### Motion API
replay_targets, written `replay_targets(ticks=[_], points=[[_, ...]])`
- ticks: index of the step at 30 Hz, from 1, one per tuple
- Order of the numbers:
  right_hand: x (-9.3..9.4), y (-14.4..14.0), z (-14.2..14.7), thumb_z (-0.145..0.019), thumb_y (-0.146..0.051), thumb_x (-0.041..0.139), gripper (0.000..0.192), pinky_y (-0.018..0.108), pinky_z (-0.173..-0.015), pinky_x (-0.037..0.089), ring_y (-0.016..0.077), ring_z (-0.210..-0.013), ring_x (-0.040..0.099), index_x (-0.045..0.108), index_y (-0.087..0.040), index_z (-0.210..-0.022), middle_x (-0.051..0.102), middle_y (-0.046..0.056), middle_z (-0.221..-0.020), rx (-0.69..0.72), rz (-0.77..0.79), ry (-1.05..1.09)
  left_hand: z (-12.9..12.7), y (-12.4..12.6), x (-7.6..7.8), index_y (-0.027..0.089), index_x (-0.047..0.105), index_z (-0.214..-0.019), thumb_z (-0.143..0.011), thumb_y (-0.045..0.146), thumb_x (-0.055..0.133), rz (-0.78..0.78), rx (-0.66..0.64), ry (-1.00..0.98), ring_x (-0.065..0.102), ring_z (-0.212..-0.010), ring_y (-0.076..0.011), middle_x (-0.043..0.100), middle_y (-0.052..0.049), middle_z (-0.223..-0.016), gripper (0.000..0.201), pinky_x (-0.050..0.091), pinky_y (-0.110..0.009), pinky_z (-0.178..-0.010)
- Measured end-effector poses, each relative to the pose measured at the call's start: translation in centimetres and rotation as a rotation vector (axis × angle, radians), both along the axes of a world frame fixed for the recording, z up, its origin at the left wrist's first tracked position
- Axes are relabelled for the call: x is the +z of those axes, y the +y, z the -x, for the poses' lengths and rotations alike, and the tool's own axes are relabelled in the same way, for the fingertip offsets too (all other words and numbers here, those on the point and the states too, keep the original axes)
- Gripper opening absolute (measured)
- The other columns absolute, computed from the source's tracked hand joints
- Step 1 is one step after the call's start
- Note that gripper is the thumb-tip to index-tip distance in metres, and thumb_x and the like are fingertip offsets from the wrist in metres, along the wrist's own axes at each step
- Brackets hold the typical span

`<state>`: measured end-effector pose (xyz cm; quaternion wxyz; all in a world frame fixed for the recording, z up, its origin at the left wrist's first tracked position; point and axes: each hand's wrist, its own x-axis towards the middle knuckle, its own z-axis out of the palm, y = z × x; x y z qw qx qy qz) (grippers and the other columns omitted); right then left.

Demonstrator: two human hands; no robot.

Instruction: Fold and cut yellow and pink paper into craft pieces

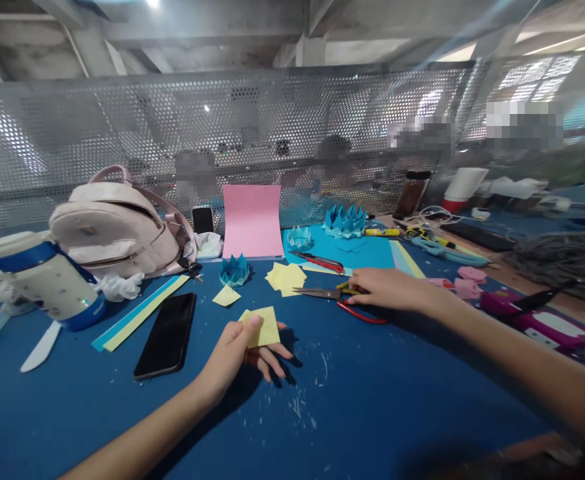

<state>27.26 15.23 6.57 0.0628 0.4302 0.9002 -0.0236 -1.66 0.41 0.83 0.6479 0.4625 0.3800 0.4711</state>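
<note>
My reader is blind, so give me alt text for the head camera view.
A left hand holds a yellow paper square above a blue table, while the right hand rests on scissors. A black phone, loose yellow squares, blue paper crowns and a pink backpack lie around.

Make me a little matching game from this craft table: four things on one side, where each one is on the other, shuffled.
Things:
1. yellow paper square
2. scissors
3. black phone
4. pink sheet

Places:
A. lying flat on the blue table, beside the yellow and blue strips
B. standing curved against the mesh screen
C. pinched in the left hand
D. under the fingers of the right hand

Pairs: 1-C, 2-D, 3-A, 4-B
</note>
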Motion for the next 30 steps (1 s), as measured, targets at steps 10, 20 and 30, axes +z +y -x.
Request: replay_targets(ticks=[10,20,30], points=[[-0.1,-7.1,10.1,-0.092,-0.037,0.055,0.023,0.024,-0.067,0.040,0.0143,-0.074,0.056,0.061,-0.017,-0.084,0.064,0.001,-0.079,0.313,0.451,0.746,-0.7,-0.7,-0.7,0.003,0.066,-0.099,-0.089,0.063,0.047,-0.015,-0.152,0.086,0.069,-0.056,-0.0202,0.073,-0.019,-0.078,0.064,0.051,-0.024,-0.046],[-5.9,-7.1,11.2,-0.090,-0.051,0.056,0.035,0.022,-0.051,0.037,0.0091,-0.055,0.047,0.048,-0.018,-0.081,0.047,-0.004,-0.067,0.043,0.739,1.191,0.1,-0.7,-0.5,0.022,0.042,-0.124,-0.066,0.028,0.083,-0.361,0.302,0.652,0.058,-0.107,-0.0261,0.059,-0.010,-0.119,0.071,0.046,-0.036,-0.092],[-6.2,-6.7,11.1,-0.092,-0.050,0.055,0.033,0.023,-0.055,0.039,0.0090,-0.058,0.048,0.047,-0.019,-0.085,0.047,-0.004,-0.070,0.062,0.802,1.191,0.6,-0.4,-0.8,0.023,0.054,-0.134,-0.090,0.039,0.058,-0.276,0.303,0.562,0.053,-0.115,-0.0270,0.055,-0.009,-0.136,0.047,0.040,-0.035,-0.097]])
